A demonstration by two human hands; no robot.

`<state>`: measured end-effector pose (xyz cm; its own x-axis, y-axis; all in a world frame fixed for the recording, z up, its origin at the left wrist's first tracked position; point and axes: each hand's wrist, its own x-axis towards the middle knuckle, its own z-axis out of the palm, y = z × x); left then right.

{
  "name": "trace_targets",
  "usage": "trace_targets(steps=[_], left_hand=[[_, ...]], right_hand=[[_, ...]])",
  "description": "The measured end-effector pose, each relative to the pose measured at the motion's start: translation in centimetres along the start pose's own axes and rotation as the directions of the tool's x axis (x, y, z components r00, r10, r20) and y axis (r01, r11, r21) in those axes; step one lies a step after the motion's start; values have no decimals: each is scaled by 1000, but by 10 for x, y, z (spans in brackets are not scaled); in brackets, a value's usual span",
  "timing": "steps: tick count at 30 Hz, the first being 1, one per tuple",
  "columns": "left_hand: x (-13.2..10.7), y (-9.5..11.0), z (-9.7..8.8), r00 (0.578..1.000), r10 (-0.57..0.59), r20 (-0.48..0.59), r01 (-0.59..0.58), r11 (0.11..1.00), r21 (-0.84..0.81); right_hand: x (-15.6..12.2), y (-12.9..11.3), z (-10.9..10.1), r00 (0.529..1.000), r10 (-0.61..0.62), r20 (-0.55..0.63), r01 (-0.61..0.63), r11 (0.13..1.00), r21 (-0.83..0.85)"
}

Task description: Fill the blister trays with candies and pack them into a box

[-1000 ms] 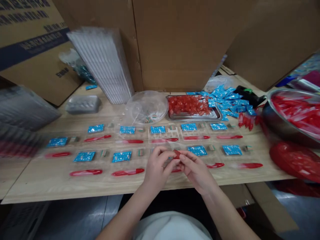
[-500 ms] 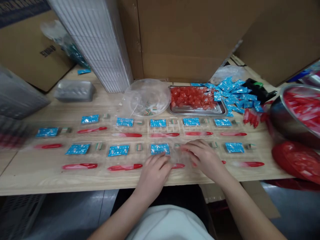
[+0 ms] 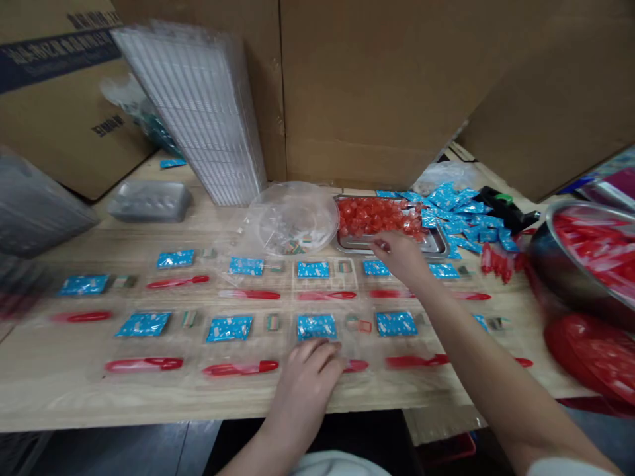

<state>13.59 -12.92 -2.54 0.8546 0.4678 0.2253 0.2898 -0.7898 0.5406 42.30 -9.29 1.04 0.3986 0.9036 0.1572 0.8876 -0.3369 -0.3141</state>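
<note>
The right hand (image 3: 398, 254) is hovering at the tray (image 3: 355, 245), fingers nearly closed, the left hand (image 3: 308, 375) resting nearer the person, half-curled; holds unclear. Inside, red pieces (image 3: 373, 217) are looking light, slick, best edge-pinched.

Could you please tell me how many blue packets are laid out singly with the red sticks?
11 visible packets: one far left, five across the back row, and five across the front row, the rightmost partly behind the right forearm, which may hide others.
</note>
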Motion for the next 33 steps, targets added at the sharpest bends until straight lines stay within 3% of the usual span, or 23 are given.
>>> trace_targets(steps=[4,7,10,13,14,16,20,22,24,26,27,30,33], left_hand=[[3,2,0,1000,-3,31,2,1000,8],[4,2,0,999,-10,41,10,1000,4],[3,-1,0,999,-12,42,13,999,-33],[1,-4,1,999,-26,23,28,997,-76],[0,-5,2,999,-33,16,34,995,-89],[-1,-6,2,999,-33,15,35,992,-120],[3,1,-6,994,-112,-10,105,955,-279],[10,7,-13,957,-288,-37,229,827,-513],[20,12,-21,891,-452,47,311,530,-789],[29,16,-28,843,-505,185,322,199,-926],[32,17,-30,830,-505,237,317,78,-945],[36,20,-34,800,-501,329,304,-134,-943],[32,22,-32,799,-464,382,313,-221,-924]], right_hand=[[62,-26,33,999,11,41,-10,1000,-16],[66,-32,35,997,39,70,-40,999,5],[31,-21,13,994,47,99,-66,979,192],[-30,-14,-9,984,-3,178,-103,804,586],[-51,-16,-12,975,-28,221,-120,770,627],[-86,-22,-11,967,-64,248,-107,780,617],[-118,-45,-5,993,-77,88,17,839,544],[-121,-58,-9,990,-140,-1,120,844,523],[-123,-72,-15,968,-249,-36,233,829,508],[-126,-83,-20,952,-304,-34,277,807,522],[-128,-88,-21,956,-293,-33,263,796,545],[-134,-94,-21,985,-169,-13,135,732,668],[-138,-96,-23,995,-94,43,35,701,712]])
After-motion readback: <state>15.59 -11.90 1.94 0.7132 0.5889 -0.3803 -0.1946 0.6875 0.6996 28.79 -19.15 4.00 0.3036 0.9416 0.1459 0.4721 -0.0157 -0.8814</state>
